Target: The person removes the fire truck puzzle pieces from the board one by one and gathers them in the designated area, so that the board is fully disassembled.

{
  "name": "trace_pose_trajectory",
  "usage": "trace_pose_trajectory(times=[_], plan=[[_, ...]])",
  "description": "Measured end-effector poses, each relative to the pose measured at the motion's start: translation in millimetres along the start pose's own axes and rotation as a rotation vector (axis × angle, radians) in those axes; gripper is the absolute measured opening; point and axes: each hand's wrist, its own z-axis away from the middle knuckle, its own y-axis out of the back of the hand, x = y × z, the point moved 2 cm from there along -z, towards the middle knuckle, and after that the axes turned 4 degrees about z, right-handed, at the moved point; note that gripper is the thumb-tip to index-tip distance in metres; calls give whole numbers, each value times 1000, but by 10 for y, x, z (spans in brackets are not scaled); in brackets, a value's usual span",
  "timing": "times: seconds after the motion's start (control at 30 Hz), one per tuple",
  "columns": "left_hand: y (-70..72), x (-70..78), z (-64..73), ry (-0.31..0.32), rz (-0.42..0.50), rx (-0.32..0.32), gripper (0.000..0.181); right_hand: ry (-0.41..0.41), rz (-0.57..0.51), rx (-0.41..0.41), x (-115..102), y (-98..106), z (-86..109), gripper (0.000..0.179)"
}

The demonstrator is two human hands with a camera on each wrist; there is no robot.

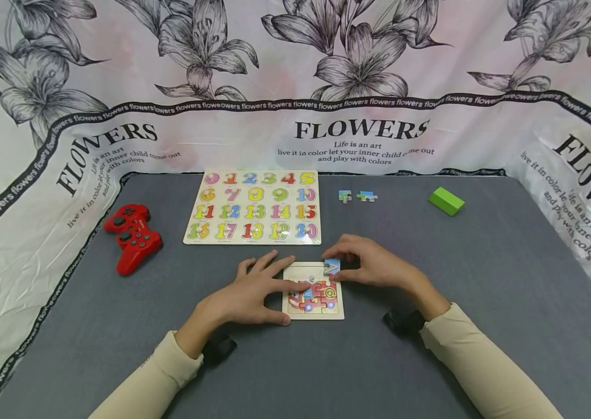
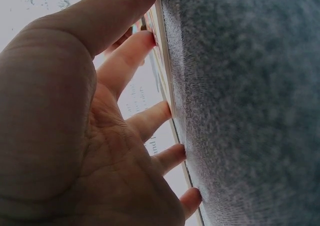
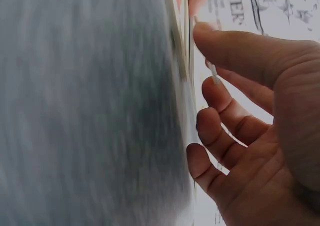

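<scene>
A small jigsaw puzzle board (image 1: 300, 315) with a pale frame and a red vehicle picture lies in front of the person. Spread fingers of the left hand (image 1: 252, 293) rest at its left side, the index finger reaching over the picture and the thumb at the lower left edge. In the left wrist view the left hand (image 2: 120, 131) has its fingertips down by the board edge and the table. The right hand (image 1: 374, 263) pinches a blue puzzle piece (image 1: 332, 266) over the board's top right corner. Thumb and fingers of the right hand (image 3: 250, 116) hold the piece edge-on.
Two loose puzzle pieces (image 1: 367, 196) lie beyond the board, and a green block (image 1: 446, 201) sits farther right. A number board (image 1: 243, 203) lies behind the left hand. At the left is a red game controller (image 1: 134, 238). A flower-printed cloth (image 1: 222, 137) borders the grey table (image 1: 295, 372).
</scene>
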Motion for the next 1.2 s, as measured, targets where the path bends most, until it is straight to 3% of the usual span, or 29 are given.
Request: trace_pose_trajectory(times=[0.6,0.97,1.2], plan=[[2,9,14,-20,5,10,67,-285,63,252,816,651,218,41],[-13,-19,12,-8,-10,6,68,-323,210,155,1116,949,5,43],[-1,-20,15,-8,-11,5,69,-351,179,191,1230,946,-52,56]])
